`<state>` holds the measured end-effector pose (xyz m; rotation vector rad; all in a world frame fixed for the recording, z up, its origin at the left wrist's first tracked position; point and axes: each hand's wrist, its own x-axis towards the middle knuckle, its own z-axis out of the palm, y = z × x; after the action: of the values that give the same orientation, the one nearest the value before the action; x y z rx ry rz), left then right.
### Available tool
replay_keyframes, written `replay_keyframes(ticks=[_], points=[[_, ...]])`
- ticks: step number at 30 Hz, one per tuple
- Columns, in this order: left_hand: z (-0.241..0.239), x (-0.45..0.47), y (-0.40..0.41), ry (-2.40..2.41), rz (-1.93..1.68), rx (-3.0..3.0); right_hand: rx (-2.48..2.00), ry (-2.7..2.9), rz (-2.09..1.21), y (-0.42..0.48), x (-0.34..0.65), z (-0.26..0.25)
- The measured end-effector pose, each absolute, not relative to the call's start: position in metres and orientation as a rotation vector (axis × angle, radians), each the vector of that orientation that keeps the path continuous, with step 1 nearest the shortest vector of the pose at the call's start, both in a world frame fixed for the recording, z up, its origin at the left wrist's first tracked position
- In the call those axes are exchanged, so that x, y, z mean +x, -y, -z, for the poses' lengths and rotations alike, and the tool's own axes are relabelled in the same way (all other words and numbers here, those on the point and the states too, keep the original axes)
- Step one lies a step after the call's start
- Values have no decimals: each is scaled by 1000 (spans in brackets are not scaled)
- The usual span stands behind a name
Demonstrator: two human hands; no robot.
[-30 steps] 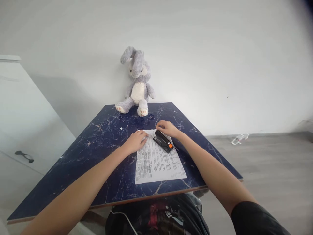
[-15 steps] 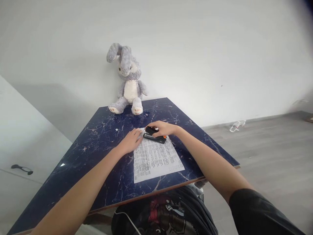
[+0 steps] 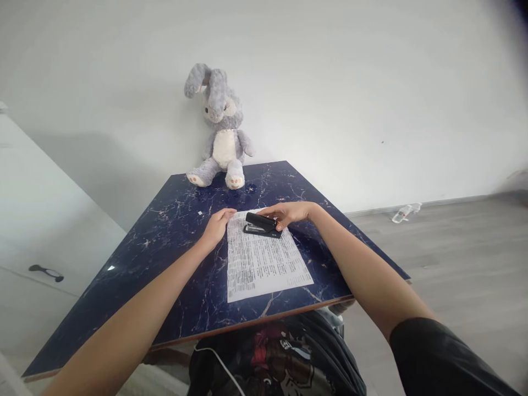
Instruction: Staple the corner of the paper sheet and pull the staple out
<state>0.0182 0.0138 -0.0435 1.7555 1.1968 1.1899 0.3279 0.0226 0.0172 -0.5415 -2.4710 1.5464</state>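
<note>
A sheet of printed paper (image 3: 268,267) lies on the dark blue marbled table (image 3: 190,308). On its upper part rests a black stapler (image 3: 260,221), its top arm raised apart from the base at the left end. My right hand (image 3: 295,212) is closed around the stapler's right end, thumb on the near side and fingers behind it. At the paper's far left corner, my left hand (image 3: 217,226) is closed with thumb and fingertips pinching the edge. Whether the sheet is single or several layers cannot be made out.
A grey plush rabbit (image 3: 225,137) sits at the table's far edge against the wall. A tiny white scrap (image 3: 200,213) lies left of the paper. A white cabinet (image 3: 45,220) stands at the left; a clear plastic item (image 3: 406,212) lies on the floor at right.
My left hand has gone from lying flat on the paper to pinching its far left corner. The right hand has slid toward the stapler's right end, showing more of its top.
</note>
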Motion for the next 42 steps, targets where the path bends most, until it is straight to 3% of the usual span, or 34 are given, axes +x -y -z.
replay_keyframes(ticks=[6, 10, 16, 22, 27, 30, 37, 42], points=[[48, 19, -15, -1105, -1266, 1496, -547, 2452, -1607, -25, 327, -16], [46, 19, -15, -1128, -1231, 1569, -521, 2504, -1480, -22, 325, -15], [49, 19, -16, -1128, -1215, 1623, -652, 2646, -829, -17, 296, -5], [41, 20, -12, -1050, -1433, 1166, -612, 2545, -516, -10, 278, -7], [30, 22, -6, -814, -1183, 819, -790, 2580, 155, 5, 263, -8], [28, 25, -5, -850, -1138, 728, -733, 2676, 357, 8, 257, -5], [24, 27, -6, -811, -1214, 560, -718, 2678, 431, 8, 256, -4], [25, 25, -9, -840, -1400, 594, -932, 2440, 3, 1, 261, -2]])
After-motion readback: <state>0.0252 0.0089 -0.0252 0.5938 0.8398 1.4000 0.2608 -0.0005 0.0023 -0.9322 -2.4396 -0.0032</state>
